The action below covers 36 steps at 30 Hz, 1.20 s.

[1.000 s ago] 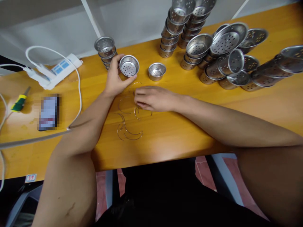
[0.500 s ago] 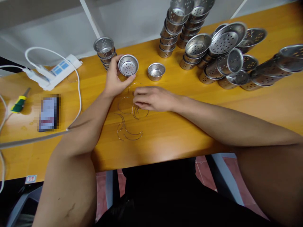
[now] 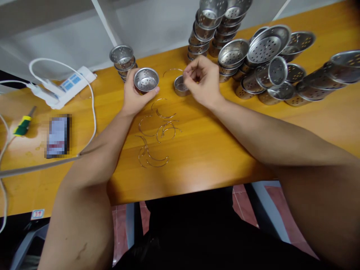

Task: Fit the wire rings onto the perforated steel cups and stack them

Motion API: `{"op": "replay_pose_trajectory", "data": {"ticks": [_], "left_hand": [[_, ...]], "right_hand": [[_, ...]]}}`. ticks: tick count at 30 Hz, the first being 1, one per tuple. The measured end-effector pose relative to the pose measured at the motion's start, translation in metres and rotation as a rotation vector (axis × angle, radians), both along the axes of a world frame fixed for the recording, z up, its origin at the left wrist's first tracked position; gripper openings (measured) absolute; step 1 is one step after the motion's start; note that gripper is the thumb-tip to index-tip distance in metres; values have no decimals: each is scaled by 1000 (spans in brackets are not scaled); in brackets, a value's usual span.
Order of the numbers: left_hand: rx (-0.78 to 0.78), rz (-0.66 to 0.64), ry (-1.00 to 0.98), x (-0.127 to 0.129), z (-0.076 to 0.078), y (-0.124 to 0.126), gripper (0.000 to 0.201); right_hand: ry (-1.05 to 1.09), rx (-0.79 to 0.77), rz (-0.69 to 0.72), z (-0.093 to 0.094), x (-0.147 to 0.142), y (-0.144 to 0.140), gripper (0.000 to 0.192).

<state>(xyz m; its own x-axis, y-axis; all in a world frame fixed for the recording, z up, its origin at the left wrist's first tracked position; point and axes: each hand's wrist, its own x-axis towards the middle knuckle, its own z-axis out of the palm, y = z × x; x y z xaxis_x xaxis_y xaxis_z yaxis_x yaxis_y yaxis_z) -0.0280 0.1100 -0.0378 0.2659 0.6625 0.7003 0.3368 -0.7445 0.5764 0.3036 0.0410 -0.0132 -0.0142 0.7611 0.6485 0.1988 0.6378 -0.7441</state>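
Arms: both bare to above the elbow, no sleeves showing
Hands: left hand (image 3: 134,95) and right hand (image 3: 203,82) bare, no gloves
Lap: black clothing

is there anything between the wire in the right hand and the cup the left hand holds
Nothing visible. The right hand pinches a curved wire raised above the table, and the gap to the held cup in the left hand is open. A small cup sits just below the right hand, under that path rather than in it.

place: small workshop bench | evidence: stacked steel strainer cups (image 3: 253,63), wire clips (image 3: 157,131), screwdriver (image 3: 24,123), power strip (image 3: 66,87)
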Motion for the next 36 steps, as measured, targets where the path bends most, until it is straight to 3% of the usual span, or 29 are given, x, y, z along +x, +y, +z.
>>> {"op": "replay_pose_trajectory", "data": {"ticks": [4, 9, 13, 22, 28, 36], "left_hand": [[31, -70, 47, 11, 4, -13, 87], [30, -221, 173, 21, 9, -29, 113], [37, -265, 198, 23, 7, -29, 119], [86, -230, 281, 28, 20, -46, 108], [117, -245, 358, 32, 30, -58, 100], [85, -267, 399, 34, 34, -64, 96]], "right_hand": [[-21, -24, -40, 2, 2, 0, 69], [-57, -37, 4, 8, -10, -13, 72], [-77, -86, 9, 12, -12, -17, 72], [-255, 22, -112, 29, -9, -36, 49], [-377, 4, -72, 39, -16, -55, 43], [-383, 34, -26, 45, -17, -58, 41]]}}
